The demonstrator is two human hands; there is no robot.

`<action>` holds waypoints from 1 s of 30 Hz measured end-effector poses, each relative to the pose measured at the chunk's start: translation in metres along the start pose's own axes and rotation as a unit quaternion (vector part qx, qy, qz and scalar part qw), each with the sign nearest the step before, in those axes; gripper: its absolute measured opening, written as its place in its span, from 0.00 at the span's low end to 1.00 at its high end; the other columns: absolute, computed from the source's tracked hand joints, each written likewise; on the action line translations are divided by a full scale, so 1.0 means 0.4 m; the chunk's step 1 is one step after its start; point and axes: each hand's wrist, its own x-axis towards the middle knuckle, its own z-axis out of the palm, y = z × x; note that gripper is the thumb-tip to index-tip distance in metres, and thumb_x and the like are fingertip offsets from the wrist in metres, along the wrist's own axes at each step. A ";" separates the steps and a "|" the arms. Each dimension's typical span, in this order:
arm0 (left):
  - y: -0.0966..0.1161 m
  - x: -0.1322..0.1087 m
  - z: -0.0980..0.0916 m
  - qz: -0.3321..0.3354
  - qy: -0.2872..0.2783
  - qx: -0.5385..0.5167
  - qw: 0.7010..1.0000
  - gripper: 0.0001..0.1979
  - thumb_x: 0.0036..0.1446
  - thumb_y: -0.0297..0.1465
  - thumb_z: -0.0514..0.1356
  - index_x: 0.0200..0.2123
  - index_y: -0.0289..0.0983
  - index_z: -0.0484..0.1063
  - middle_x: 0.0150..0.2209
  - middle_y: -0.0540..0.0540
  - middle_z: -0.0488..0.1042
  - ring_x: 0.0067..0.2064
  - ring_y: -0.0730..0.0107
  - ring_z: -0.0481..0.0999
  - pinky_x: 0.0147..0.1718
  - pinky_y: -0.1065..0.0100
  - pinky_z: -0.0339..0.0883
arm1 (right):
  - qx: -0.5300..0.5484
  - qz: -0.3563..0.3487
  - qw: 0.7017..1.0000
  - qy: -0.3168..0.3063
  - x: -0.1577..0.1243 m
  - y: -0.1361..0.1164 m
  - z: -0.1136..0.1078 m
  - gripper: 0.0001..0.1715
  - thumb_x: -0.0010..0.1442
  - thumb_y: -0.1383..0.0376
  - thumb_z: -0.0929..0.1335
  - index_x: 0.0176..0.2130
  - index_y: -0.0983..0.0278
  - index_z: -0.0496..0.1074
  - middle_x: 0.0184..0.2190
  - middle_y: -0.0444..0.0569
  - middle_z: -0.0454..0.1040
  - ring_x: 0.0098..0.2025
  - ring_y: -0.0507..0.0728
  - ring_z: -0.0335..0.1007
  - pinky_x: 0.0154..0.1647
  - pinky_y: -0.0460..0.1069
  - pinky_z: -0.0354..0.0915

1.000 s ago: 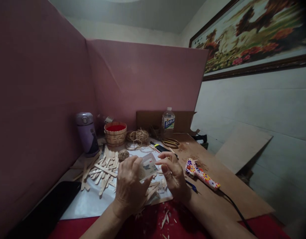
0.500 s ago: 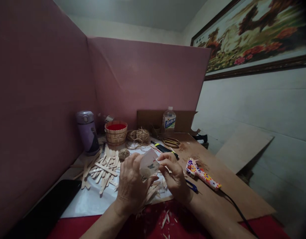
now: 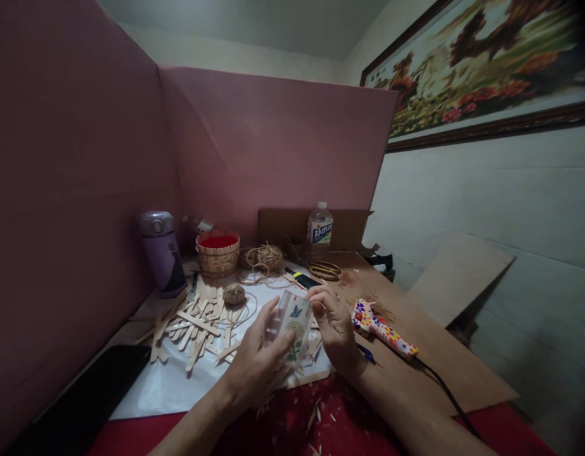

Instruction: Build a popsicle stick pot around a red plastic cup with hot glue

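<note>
Both of my hands hold a small clear cup (image 3: pixel 292 329) printed with a blue butterfly and a pale flower, just above the white sheet (image 3: pixel 178 380). My left hand (image 3: pixel 258 364) wraps its fingers round the cup's left side from below. My right hand (image 3: pixel 334 326) grips the cup's right side with curled fingers. A heap of wooden craft sticks (image 3: pixel 192 320) lies on the sheet to the left of my hands. More sticks lie under the cup.
A flowered glue gun (image 3: pixel 383 329) with a black cord lies right of my right hand. Behind stand a purple flask (image 3: pixel 161 253), a red-filled basket (image 3: pixel 218 252), twine (image 3: pixel 261 258), a water bottle (image 3: pixel 319 231), scissors (image 3: pixel 324 270) and a marker (image 3: pixel 302 278). A dark phone (image 3: pixel 90 396) lies front left.
The cup has been turned in my hands, so the butterfly and flower now face me. My left hand has slid lower and round its left side. The camera has shifted slightly.
</note>
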 end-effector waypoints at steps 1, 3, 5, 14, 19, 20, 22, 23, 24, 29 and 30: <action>0.003 0.000 0.003 -0.009 -0.014 -0.043 0.999 0.30 0.55 0.36 0.62 0.60 0.38 0.58 0.59 0.36 0.65 0.57 0.52 0.68 0.52 0.55 0.65 | -0.001 0.000 1.000 0.003 0.000 0.001 0.000 0.15 0.67 0.62 0.59 0.30 0.61 0.65 0.33 0.47 0.65 0.38 0.56 0.63 0.41 0.51 0.61; 0.008 0.001 0.007 -0.017 -0.039 -0.097 0.994 0.29 0.54 0.34 0.63 0.58 0.38 0.60 0.56 0.37 0.68 0.53 0.54 0.71 0.49 0.57 0.68 | -0.004 0.001 1.000 0.009 -0.002 0.001 0.000 0.14 0.67 0.61 0.59 0.32 0.61 0.67 0.34 0.48 0.67 0.40 0.56 0.64 0.44 0.52 0.61; 0.012 0.003 0.007 -0.020 -0.041 -0.109 0.993 0.29 0.53 0.34 0.63 0.57 0.38 0.61 0.54 0.38 0.70 0.51 0.56 0.73 0.46 0.59 0.69 | -0.011 0.004 1.000 0.013 -0.004 0.002 0.001 0.13 0.67 0.59 0.59 0.37 0.61 0.69 0.39 0.50 0.68 0.45 0.58 0.65 0.48 0.53 0.61; 0.029 0.012 0.002 -0.018 0.025 -0.105 0.994 0.32 0.48 0.36 0.67 0.55 0.35 0.63 0.46 0.38 0.74 0.47 0.56 0.74 0.44 0.59 0.70 | 0.029 0.106 0.994 -0.010 -0.015 0.026 0.011 0.31 0.63 0.45 0.58 0.54 0.62 0.62 0.52 0.56 0.68 0.51 0.61 0.66 0.50 0.56 0.64; 0.032 0.018 0.000 -0.005 0.045 -0.092 0.995 0.31 0.47 0.37 0.68 0.54 0.35 0.64 0.45 0.39 0.75 0.47 0.56 0.75 0.44 0.60 0.71 | 0.110 0.133 0.982 -0.080 -0.020 0.032 0.025 0.39 0.59 0.40 0.60 0.58 0.62 0.58 0.54 0.58 0.68 0.54 0.63 0.67 0.51 0.56 0.65; 0.029 0.019 -0.002 0.001 0.046 -0.086 0.995 0.31 0.47 0.37 0.68 0.53 0.35 0.64 0.45 0.38 0.75 0.47 0.56 0.75 0.44 0.60 0.71 | 0.121 0.132 0.979 -0.092 -0.020 0.029 0.026 0.41 0.58 0.40 0.61 0.59 0.62 0.56 0.55 0.59 0.67 0.55 0.63 0.66 0.51 0.56 0.65; 0.022 0.023 -0.007 0.008 0.051 -0.078 0.996 0.31 0.47 0.37 0.68 0.53 0.35 0.64 0.47 0.38 0.74 0.48 0.56 0.75 0.44 0.61 0.71 | 0.139 0.133 0.975 -0.112 -0.020 0.023 0.029 0.43 0.56 0.40 0.63 0.61 0.61 0.53 0.56 0.60 0.66 0.56 0.64 0.66 0.52 0.57 0.65; 0.018 0.026 -0.009 0.009 0.056 -0.074 0.996 0.32 0.46 0.37 0.68 0.53 0.35 0.64 0.48 0.37 0.74 0.48 0.55 0.75 0.43 0.61 0.71 | 0.146 0.136 0.973 -0.119 -0.019 0.020 0.029 0.44 0.57 0.41 0.64 0.62 0.61 0.51 0.56 0.60 0.66 0.56 0.63 0.66 0.52 0.57 0.64; 0.014 0.028 -0.011 0.008 0.059 -0.071 0.996 0.33 0.45 0.37 0.69 0.53 0.35 0.64 0.48 0.37 0.74 0.47 0.55 0.75 0.43 0.60 0.71 | 0.152 0.142 0.970 -0.124 -0.018 0.018 0.030 0.43 0.57 0.43 0.64 0.62 0.60 0.51 0.56 0.59 0.66 0.55 0.63 0.66 0.52 0.57 0.64; 0.006 0.035 -0.013 0.000 0.072 -0.071 0.995 0.34 0.43 0.38 0.70 0.53 0.35 0.64 0.47 0.36 0.74 0.46 0.54 0.76 0.42 0.60 0.71 | 0.164 0.164 0.966 -0.118 -0.014 0.018 0.030 0.37 0.59 0.48 0.66 0.61 0.59 0.53 0.54 0.57 0.68 0.52 0.62 0.69 0.49 0.57 0.66; 0.008 0.034 -0.012 -0.001 0.073 -0.070 0.995 0.34 0.43 0.38 0.70 0.53 0.35 0.64 0.47 0.36 0.74 0.47 0.54 0.76 0.43 0.60 0.71 | 0.165 0.167 0.966 -0.113 -0.014 0.019 0.030 0.37 0.58 0.49 0.67 0.60 0.59 0.54 0.53 0.57 0.69 0.51 0.62 0.69 0.49 0.57 0.67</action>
